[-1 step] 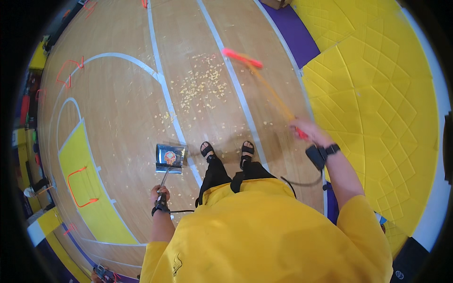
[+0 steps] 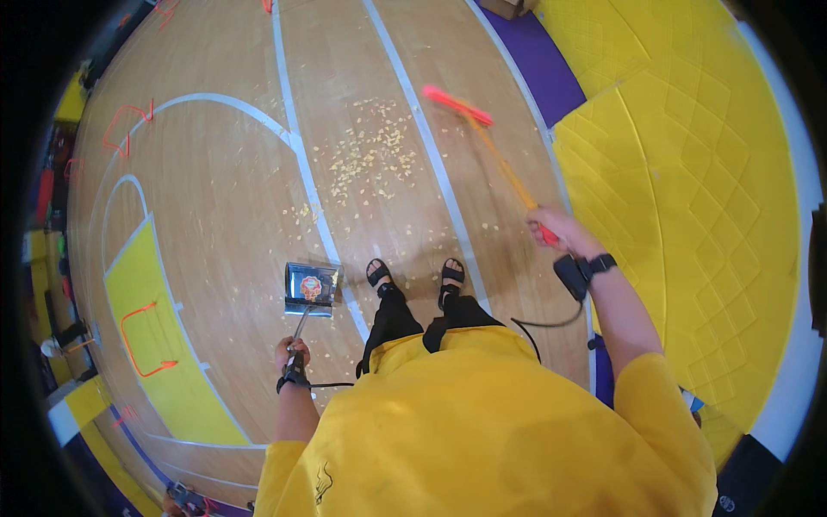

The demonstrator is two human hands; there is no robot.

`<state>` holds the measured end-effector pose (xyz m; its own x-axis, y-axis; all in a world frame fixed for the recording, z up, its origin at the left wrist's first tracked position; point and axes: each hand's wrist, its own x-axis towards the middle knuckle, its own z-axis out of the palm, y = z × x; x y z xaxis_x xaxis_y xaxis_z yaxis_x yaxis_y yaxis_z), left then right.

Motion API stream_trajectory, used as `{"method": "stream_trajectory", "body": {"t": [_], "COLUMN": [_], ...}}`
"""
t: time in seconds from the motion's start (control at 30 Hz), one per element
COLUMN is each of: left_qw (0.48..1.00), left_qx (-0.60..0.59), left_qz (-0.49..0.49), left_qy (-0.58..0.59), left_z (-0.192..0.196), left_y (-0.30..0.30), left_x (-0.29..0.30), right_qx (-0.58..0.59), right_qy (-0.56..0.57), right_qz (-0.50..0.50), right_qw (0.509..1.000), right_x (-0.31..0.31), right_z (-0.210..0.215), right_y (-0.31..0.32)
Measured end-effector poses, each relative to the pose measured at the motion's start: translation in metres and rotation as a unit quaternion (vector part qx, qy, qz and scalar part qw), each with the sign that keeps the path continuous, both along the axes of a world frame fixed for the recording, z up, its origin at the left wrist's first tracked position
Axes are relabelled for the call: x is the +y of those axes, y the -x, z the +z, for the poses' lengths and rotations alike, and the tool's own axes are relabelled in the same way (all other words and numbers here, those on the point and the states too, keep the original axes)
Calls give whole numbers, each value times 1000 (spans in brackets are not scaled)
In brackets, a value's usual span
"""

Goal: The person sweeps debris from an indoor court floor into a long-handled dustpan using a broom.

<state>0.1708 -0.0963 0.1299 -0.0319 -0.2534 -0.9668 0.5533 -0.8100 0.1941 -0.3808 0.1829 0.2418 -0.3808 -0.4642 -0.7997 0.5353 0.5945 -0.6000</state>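
Dustpan (image 2: 301,299) and broom (image 2: 500,161) are each in one of the person's hands, the dustpan on the left, the broom reaching forward on the right. Nearest is the person's yellow shirt (image 2: 465,414), with dark trousers (image 2: 394,323) below it and black open-toed sandals (image 2: 452,273) on the wooden floor (image 2: 233,284).

The left hand (image 2: 293,353) has its fingers closed round the thin handle of the dustpan. A dark band and a cable sit at that wrist. The dustpan is shiny, with a round orange-red sticker, and stands out ahead of the hand, left of the left foot and just beside a white line.

The right hand (image 2: 556,229), out to the side, has its fingers curled round the broom's orange handle; a red end shows at the grip. A black device is strapped at the wrist. The broom's bright pink-red head is just right of another white line (image 2: 435,155); I cannot tell whether it touches the floor.

Ahead of the feet, many pale flakes (image 2: 369,160) lie scattered, thickest between the two lines and apart from the broom's head. Left is a yellow floor patch with an orange frame (image 2: 161,368). Yellow mats (image 2: 672,215) cover the right side. Farthest, a brown box (image 2: 506,7) sits by a purple strip (image 2: 536,65).
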Motion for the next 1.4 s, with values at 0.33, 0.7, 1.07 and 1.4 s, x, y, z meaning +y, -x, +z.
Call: {"method": "stream_trajectory", "body": {"t": [0.33,0.7,1.07,1.4], "left_qw": [997,993,998,998], "left_qx": [40,58,18,44], "left_qz": [-55,-87,12,17], "left_qy": [-26,-57,-65,-36], "left_z": [-19,-27,-26,-36], "left_y": [-1,-10,-62,-55], "left_x": [-55,-80,-65,-85], "right_qx": [50,-45,-9,129], "right_qy": [-133,-67,-29,-125], "right_qz": [322,383,145,414], "right_qw": [936,920,989,892], "right_x": [-64,-63,-165,-187], "right_z": [34,88,27,13], "right_y": [-145,-206,-95,-167]}}
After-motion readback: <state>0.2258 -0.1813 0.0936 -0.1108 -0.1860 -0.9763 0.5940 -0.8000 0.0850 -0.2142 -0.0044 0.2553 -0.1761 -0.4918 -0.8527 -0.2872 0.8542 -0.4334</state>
